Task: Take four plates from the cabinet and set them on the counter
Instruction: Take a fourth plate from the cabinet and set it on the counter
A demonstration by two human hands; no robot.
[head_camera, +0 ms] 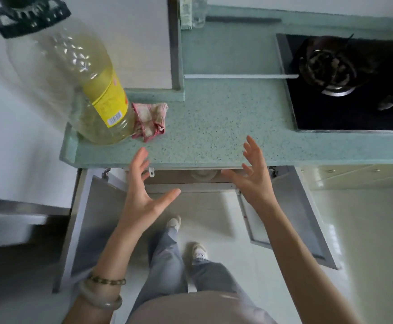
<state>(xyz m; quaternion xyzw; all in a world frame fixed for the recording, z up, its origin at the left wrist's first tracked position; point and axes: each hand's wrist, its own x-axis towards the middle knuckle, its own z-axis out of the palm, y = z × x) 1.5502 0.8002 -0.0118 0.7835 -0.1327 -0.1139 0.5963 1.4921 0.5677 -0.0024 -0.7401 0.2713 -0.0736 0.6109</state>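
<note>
I look straight down at a speckled green counter (214,127) with the cabinet (191,181) below it, both doors swung open. My left hand (141,190) and my right hand (254,174) hover in front of the cabinet opening, just below the counter's front edge, fingers spread, holding nothing. A pale round shape (202,175), possibly a dish, shows dimly under the counter edge between my hands. No plate stands on the counter.
A large bottle of yellow oil (92,90) stands at the counter's left end beside a crumpled red-checked cloth (151,120). A black gas hob (349,83) fills the right. The open left door (92,220) and right door (284,216) flank my legs.
</note>
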